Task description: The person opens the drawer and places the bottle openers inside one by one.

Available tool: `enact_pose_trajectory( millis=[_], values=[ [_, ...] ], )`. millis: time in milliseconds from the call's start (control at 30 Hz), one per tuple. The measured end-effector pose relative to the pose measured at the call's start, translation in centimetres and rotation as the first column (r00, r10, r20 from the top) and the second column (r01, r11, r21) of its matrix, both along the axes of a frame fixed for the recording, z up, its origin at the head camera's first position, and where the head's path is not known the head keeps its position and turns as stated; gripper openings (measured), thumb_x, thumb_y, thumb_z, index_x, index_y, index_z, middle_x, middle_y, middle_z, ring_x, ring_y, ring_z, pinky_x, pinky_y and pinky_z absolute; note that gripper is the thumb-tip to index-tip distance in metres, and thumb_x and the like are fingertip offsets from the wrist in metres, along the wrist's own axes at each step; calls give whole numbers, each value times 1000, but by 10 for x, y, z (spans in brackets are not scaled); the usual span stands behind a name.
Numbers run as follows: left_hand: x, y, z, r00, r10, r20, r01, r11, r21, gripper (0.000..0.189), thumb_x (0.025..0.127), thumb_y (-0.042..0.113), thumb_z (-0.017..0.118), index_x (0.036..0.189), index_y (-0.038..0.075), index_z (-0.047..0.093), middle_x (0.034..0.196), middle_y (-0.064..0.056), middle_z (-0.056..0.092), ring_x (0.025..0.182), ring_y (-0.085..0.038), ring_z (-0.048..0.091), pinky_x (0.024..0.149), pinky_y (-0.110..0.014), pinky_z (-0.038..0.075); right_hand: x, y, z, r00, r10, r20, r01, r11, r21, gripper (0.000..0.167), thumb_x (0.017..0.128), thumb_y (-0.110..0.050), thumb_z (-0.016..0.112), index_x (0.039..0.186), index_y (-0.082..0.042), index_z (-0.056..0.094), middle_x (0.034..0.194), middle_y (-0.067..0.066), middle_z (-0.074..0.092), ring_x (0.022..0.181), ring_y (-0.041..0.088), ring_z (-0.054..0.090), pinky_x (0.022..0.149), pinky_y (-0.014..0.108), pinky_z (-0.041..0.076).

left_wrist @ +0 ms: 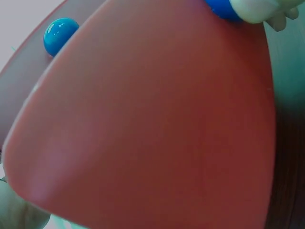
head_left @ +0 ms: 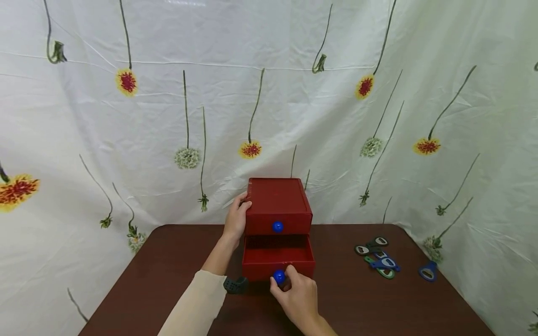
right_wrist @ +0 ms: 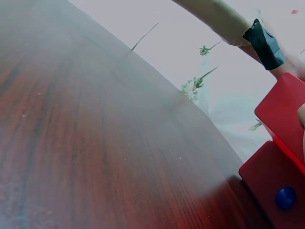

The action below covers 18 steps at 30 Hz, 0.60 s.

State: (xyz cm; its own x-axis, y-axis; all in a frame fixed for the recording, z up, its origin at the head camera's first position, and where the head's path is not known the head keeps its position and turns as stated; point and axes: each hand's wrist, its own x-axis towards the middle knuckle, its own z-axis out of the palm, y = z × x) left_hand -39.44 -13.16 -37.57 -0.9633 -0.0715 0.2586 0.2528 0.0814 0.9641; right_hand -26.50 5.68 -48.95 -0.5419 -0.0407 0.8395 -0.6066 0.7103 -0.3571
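A small red drawer box point(head_left: 277, 196) stands on the table with its two drawers one above the other. Its upper drawer, with a blue knob point(head_left: 278, 227), is closed. The lower drawer point(head_left: 269, 270) is pulled out, and bare red inside shows. At its front, my right hand point(head_left: 298, 294) pinches the lower blue knob point(head_left: 279, 276) between thumb and fingers. My left hand point(head_left: 236, 218) rests against the box's upper left side, thumb at the top edge. The red side wall point(left_wrist: 157, 124) fills most of the left wrist view.
Several bottle openers lie to the right on the dark wooden table point(head_left: 180, 261): a black one point(head_left: 363, 250), a green one point(head_left: 385, 274) and blue ones, one apart point(head_left: 428, 271) near the right edge. A flowered white cloth point(head_left: 227, 116) hangs behind.
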Motion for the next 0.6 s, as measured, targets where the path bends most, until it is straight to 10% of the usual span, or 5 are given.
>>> enact_pose_trajectory(
  millis=[600],
  values=[
    [1,1,0,1000,-2,4,2,1000,3,52,107,32,48,157,17,44,159,-10,42,139,-35,40,114,-55,29,11,2,-2,1000,-18,9,18,1000,21,46,72,-19,93,74,-22,47,58,-19,46,51,-13,39,46,10,35]
  ],
)
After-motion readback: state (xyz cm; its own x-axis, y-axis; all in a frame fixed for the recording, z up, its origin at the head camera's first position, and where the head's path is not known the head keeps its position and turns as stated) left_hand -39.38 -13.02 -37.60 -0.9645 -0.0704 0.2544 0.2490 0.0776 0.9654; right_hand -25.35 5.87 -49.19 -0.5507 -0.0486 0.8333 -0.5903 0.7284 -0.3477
